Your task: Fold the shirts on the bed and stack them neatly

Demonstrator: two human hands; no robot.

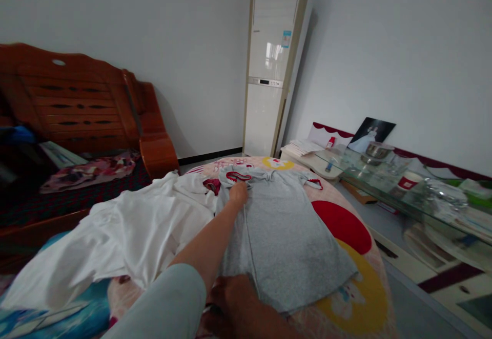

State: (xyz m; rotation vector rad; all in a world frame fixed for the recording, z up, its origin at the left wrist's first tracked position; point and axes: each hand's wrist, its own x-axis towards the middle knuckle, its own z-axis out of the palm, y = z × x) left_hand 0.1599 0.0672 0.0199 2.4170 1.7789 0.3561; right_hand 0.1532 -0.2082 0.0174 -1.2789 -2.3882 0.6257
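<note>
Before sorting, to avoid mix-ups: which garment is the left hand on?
The red-trimmed grey shirt, mostly flat under the left hand; the white garment lies rumpled beside it.

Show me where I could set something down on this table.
Patterned tablecloth lies bare between the gray shirt and the right rim. Crowded: the left, where the white garment spreads, and around the left hand and right hand.
</note>
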